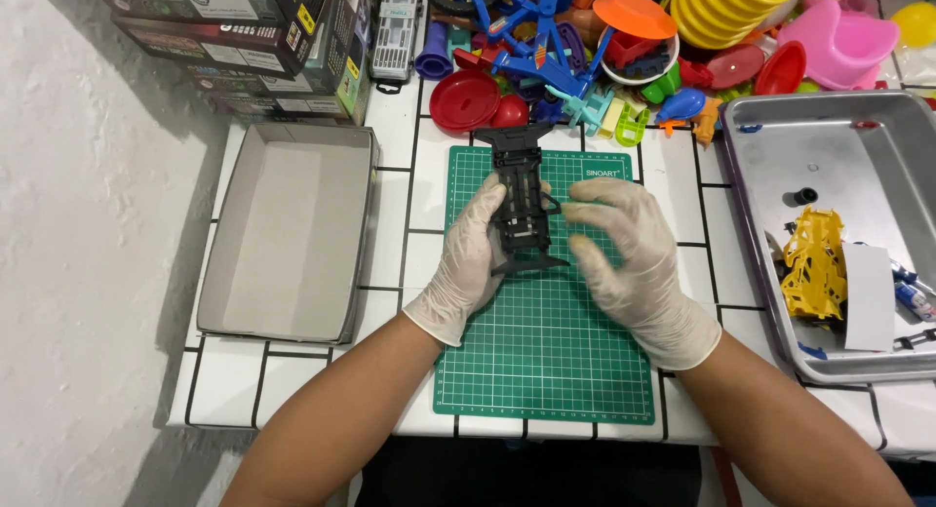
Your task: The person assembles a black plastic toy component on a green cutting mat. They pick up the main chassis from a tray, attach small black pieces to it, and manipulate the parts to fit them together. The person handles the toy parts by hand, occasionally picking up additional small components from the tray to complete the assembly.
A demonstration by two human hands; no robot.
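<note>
Gloved hands work a black plastic toy-car chassis over a green cutting mat.

The chassis (523, 197) is long, ribbed, matte black plastic, held just above the gridded green cutting mat (546, 341) at the middle of the white-tiled desk (419, 156). The left hand (468, 258), in a thin, wrinkled whitish glove, is curled closed around the chassis's left side. The right hand (624, 249), gloved alike, has thumb and forefinger pinched together at the chassis's right edge; whether they grip a small part I cannot tell. A shallow grey cardboard box lid (288, 229) lies to the left, and a shiny metal tray (780, 146) holding a yellow plastic frame (814, 263) lies to the right. Bright plastic toys (624, 39) crowd the far edge.
</note>
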